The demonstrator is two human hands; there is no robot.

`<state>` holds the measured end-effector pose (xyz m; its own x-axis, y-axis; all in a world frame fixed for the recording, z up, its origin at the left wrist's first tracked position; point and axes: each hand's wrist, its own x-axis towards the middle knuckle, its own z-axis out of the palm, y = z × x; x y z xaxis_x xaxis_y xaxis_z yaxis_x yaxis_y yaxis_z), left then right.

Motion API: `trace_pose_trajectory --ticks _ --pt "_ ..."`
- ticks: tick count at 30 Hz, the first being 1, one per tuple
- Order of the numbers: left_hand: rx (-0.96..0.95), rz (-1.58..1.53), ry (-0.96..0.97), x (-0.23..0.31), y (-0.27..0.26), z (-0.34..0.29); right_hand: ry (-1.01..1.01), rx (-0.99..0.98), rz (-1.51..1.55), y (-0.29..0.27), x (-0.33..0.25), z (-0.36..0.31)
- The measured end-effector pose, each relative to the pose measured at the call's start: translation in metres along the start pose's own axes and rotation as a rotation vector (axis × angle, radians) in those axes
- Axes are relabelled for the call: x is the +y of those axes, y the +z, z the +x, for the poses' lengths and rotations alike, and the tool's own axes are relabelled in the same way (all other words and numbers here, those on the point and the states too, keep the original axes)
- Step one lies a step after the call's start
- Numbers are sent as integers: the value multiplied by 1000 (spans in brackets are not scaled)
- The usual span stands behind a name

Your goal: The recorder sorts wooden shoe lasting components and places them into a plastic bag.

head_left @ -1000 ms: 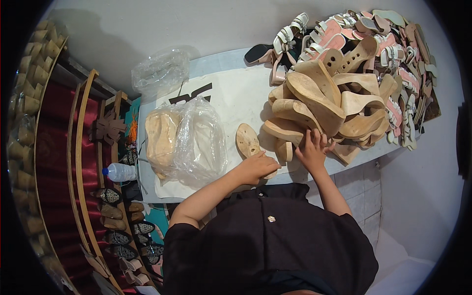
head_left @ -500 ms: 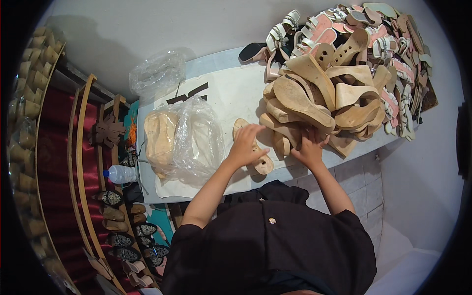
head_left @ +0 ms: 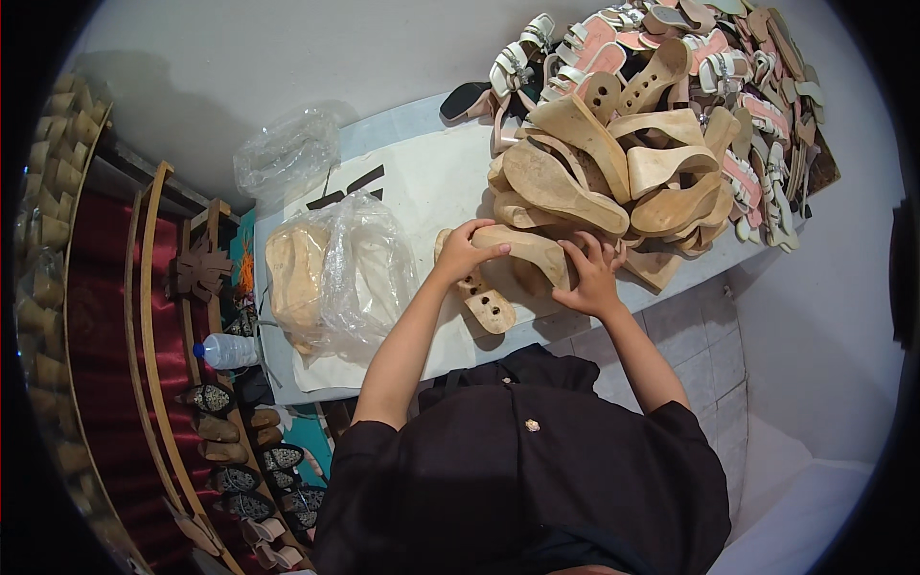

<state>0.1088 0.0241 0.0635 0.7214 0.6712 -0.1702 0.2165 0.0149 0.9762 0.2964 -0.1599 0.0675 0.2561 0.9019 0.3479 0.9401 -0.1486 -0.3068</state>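
Both hands hold one curved wooden sole (head_left: 525,246) between them over the desk (head_left: 393,120), just off the near edge of the big heap. Left hand (head_left: 467,253) grips the end at nine o'clock, thumb spread along the top and fingers at the far side; right hand (head_left: 591,277) curls around the thicker end at three o'clock, its fingers bent.

At seven o'clock from the held piece, a flat sole with dark holes (head_left: 491,312) lies on the desk, its upper part passing beneath the left hand. At two o'clock rises the heap of wooden soles (head_left: 565,187), stacked at all angles; beyond it, between one and two, spreads a pile of white and pink sandals (head_left: 719,72).

Toward nine o'clock a clear plastic bag (head_left: 369,278), with pale wooden pieces (head_left: 295,273) inside, sits on a white sheet (head_left: 450,158). Another crumpled clear bag (head_left: 286,149) lies at ten o'clock, at the desk's far corner. Out between eight and nine are a blue-capped bottle (head_left: 228,351) and, lower, shelved shoes (head_left: 222,428).
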Motion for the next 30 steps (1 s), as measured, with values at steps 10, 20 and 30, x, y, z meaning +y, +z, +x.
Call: trace_pose_trajectory --ticks 10,20,30 --pt "269 -227 109 -10 -22 -39 105 154 -55 22 -23 -22" --pt "371 -197 247 15 -51 -62 113 559 -205 42 -16 -31" --pt "414 -151 219 1 -51 -66 84 522 -161 -10 -13 21"
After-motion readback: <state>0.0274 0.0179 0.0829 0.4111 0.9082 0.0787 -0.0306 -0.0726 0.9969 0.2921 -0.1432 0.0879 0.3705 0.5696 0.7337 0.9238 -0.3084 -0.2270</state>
